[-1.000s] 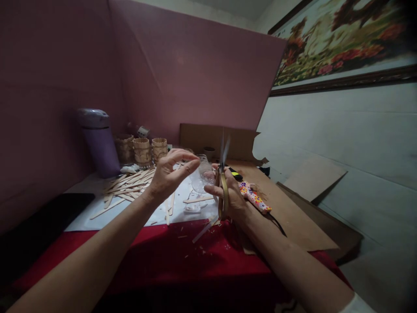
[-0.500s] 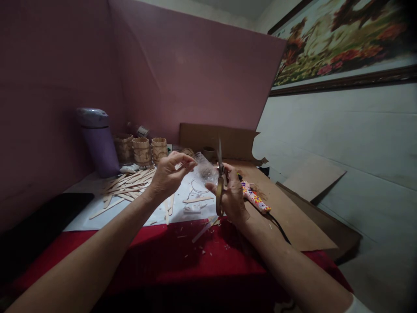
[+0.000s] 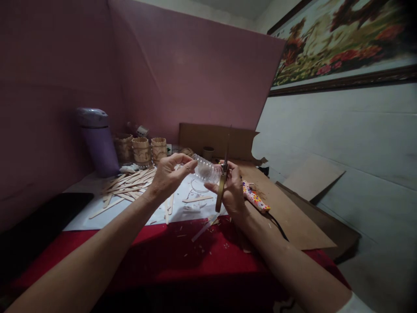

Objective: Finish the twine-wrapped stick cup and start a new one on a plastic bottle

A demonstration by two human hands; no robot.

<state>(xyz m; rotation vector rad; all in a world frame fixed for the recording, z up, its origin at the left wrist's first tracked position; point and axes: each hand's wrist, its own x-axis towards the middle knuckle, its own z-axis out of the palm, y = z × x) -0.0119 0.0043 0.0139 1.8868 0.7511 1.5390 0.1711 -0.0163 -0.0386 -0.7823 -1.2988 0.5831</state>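
1. Your left hand (image 3: 169, 176), just left of the frame's centre, pinches the near end of a clear plastic bottle (image 3: 205, 169) between thumb and fingertips. The bottle lies sideways in the air above the table, between your two hands.
2. Your right hand (image 3: 233, 193), just right of centre, is curled shut around the gold handles of the scissors (image 3: 222, 182). The blades point up and look pressed together, right against the far end of the bottle.
3. By the look of it, the step in hand is cutting at that end of the bottle. Whether the blades have bitten into the plastic cannot be told.
4. A further cut would call for a firm pinch on the left and the fingertips kept well back from the blades, since thin plastic may buckle.
5. Below, on the white sheet (image 3: 97, 204) at lower left of centre, lie loose wooden sticks (image 3: 130, 184). A flowered glue gun (image 3: 256, 198) rests on cardboard (image 3: 286, 208) to the right.
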